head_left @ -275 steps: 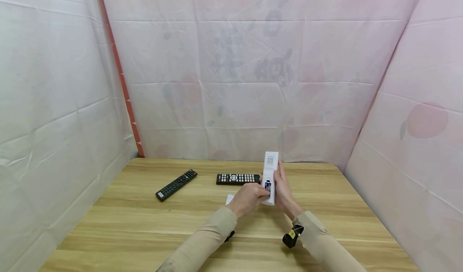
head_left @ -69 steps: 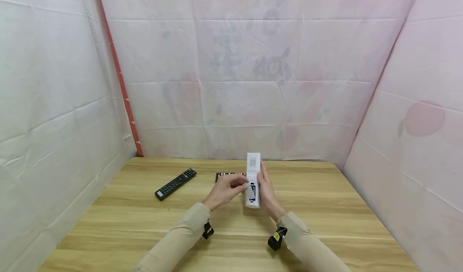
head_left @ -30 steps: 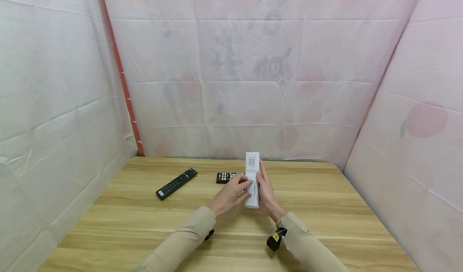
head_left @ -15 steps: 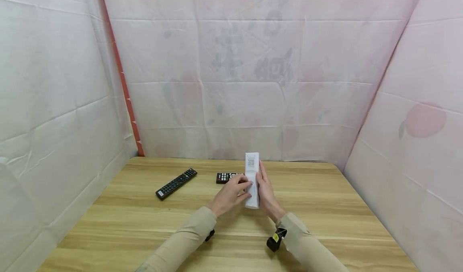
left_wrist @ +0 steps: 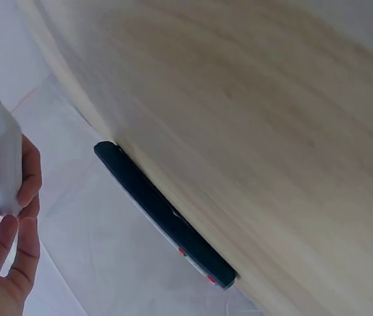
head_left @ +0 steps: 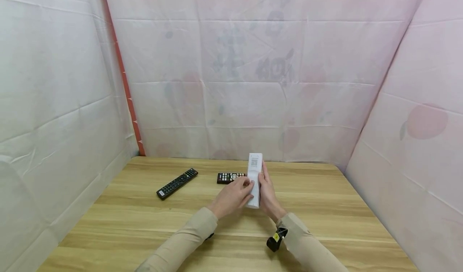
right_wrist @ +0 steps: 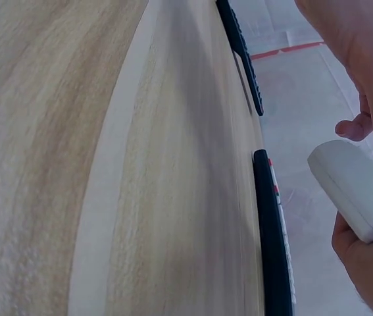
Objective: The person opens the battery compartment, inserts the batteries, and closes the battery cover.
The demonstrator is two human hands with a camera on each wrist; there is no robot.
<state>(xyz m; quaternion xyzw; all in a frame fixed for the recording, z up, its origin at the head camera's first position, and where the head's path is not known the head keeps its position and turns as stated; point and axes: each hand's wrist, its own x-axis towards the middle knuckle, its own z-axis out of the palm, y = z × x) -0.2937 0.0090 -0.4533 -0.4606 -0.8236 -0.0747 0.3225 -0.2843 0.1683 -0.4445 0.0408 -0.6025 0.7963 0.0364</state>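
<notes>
A white remote control (head_left: 255, 166) is held up above the table, its back with a printed code facing the head camera. My right hand (head_left: 269, 195) grips it along its right side, thumb on the edge. The bent fingers and thumb of my left hand (head_left: 231, 196) touch its lower left part, where a white battery cover (head_left: 256, 189) lies over the compartment. No batteries show. In the left wrist view the fingertips of my left hand (left_wrist: 5, 273) meet the remote's edge. The right wrist view shows the rounded end of the white remote control (right_wrist: 354, 184) between both hands.
Behind my left hand a black remote (head_left: 227, 178) with white buttons lies on the wooden table (head_left: 119, 232), partly hidden. Another black remote (head_left: 177, 184) lies slanted to the left. White printed sheets (head_left: 235, 103) hang along the back and sides.
Batteries showed in the compartment earlier, and my left hand held the cover slightly off it. The cover now lies over them. The white remote control has come left since the oldest frame.
</notes>
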